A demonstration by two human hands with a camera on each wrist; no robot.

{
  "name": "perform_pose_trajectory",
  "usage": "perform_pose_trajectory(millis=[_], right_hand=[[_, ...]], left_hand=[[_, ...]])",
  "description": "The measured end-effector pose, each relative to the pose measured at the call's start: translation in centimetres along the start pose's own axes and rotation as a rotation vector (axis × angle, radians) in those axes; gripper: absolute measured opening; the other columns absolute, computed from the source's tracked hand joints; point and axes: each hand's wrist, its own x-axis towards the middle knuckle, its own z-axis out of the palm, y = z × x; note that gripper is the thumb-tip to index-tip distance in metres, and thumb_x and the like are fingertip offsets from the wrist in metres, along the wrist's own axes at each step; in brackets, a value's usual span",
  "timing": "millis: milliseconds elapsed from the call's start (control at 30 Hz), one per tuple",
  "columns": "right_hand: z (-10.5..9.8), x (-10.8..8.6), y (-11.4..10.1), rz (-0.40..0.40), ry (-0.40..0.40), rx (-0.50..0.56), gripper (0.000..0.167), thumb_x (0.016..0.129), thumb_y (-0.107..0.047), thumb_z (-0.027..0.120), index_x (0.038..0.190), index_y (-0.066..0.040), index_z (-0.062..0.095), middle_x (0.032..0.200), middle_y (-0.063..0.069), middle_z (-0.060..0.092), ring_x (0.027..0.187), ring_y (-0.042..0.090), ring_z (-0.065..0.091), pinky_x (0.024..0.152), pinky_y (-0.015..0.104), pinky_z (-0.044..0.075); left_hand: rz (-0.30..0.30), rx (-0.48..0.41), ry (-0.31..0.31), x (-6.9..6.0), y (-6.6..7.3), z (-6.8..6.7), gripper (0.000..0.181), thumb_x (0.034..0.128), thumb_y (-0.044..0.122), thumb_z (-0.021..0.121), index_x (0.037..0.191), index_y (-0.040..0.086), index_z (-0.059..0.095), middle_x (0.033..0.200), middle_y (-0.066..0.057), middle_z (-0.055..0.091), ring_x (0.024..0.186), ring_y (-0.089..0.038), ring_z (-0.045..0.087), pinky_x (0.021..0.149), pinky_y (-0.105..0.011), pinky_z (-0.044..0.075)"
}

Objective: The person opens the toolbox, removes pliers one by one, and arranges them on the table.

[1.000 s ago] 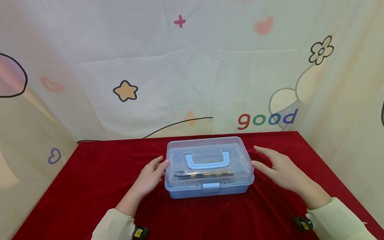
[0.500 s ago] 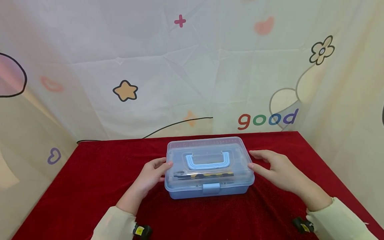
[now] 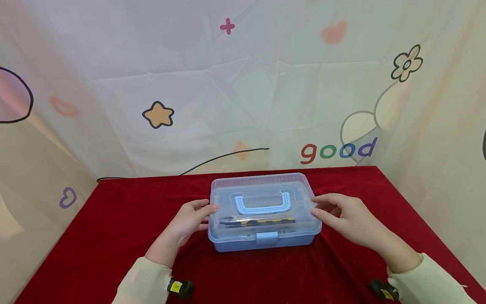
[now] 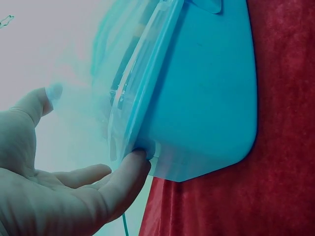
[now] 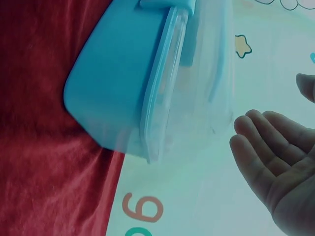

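Head view, box: the blue box [image 3: 243,245] sits near the back of the red-covered worktop [image 3: 273,278], between the two hands.
Head view, lid: the clear lid [image 3: 228,230] is on, the clasp [image 3: 267,238] down at the front, the handle [image 3: 263,210] folded on top; a yellow-and-black item [image 3: 262,221] shows through.
Head view, left hand: the left hand [image 3: 190,219] is at the box's left end, grip spread, thumb tip over the lid's edge.
Head view, right hand: the right hand [image 3: 353,217] is at the right end, thumb and forefinger apart.
Head view, backdrop: a pale backdrop [image 3: 228,93] carries a star, a flower and the word "good".
Left wrist view, grip: thumb and fingers stand spread; one fingertip [image 4: 140,160] touches the box at the lid's rim.
Right wrist view, grip: fingers relaxed, thumb well apart from them, fingertips just beside the lid; whether they touch it, I cannot tell.
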Motion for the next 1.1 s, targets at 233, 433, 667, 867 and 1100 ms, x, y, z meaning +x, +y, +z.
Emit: perform_pose_trajectory(millis=[233, 433, 667, 867, 1100], right_hand=[[0.6, -0.4, -0.7, 0.044, -0.039, 0.099, 0.031, 0.089, -0.029, 0.065, 0.112, -0.008, 0.067, 0.098, 0.001, 0.070, 0.078, 0.008, 0.060, 0.064, 0.019, 0.053], [1.8, -0.5, -0.7, 0.098, -0.095, 0.220, 0.031, 0.090, -0.029, 0.064, 0.110, -0.006, 0.067, 0.098, 0.004, 0.070, 0.081, 0.014, 0.066, 0.068, 0.018, 0.054], [3.4, -0.7, -0.6, 0.143, -0.169, 0.345, 0.033, 0.090, -0.030, 0.064, 0.107, -0.001, 0.067, 0.093, 0.009, 0.070, 0.081, 0.021, 0.067, 0.067, 0.024, 0.056], [4.6, -0.8, -0.3, 0.153, -0.231, 0.429, 0.034, 0.090, -0.028, 0.063, 0.107, 0.002, 0.066, 0.096, 0.014, 0.070, 0.085, 0.023, 0.068, 0.071, 0.027, 0.058], [6.0, -0.6, 0.0, 0.127, -0.287, 0.538, 0.035, 0.092, -0.023, 0.062, 0.108, 0.007, 0.064, 0.096, 0.018, 0.070, 0.085, 0.024, 0.069, 0.071, 0.027, 0.058]], left_hand=[[-0.001, -0.011, -0.016, 0.2, -0.1, -0.1, 0.073, 0.0867, 0.040, 0.066, 0.142, 0.002, 0.036, 0.137, -0.018, 0.048, 0.108, -0.027, 0.060, 0.088, -0.038, 0.055], [-0.013, 0.002, -0.020, 0.3, -0.1, -0.2, 0.073, 0.0861, 0.040, 0.066, 0.142, 0.004, 0.036, 0.138, -0.018, 0.046, 0.109, -0.028, 0.059, 0.088, -0.038, 0.054], [-0.023, 0.010, -0.019, 0.2, 0.0, -0.3, 0.074, 0.0860, 0.041, 0.066, 0.143, 0.005, 0.035, 0.138, -0.017, 0.046, 0.109, -0.028, 0.058, 0.088, -0.037, 0.055], [-0.025, 0.027, -0.012, 0.1, 0.0, -0.3, 0.074, 0.0864, 0.041, 0.065, 0.143, 0.006, 0.035, 0.138, -0.017, 0.047, 0.109, -0.027, 0.059, 0.087, -0.037, 0.055], [-0.018, 0.014, -0.016, 0.2, 0.0, -0.4, 0.074, 0.0856, 0.041, 0.067, 0.143, 0.006, 0.035, 0.137, -0.017, 0.048, 0.108, -0.026, 0.060, 0.087, -0.037, 0.055]])
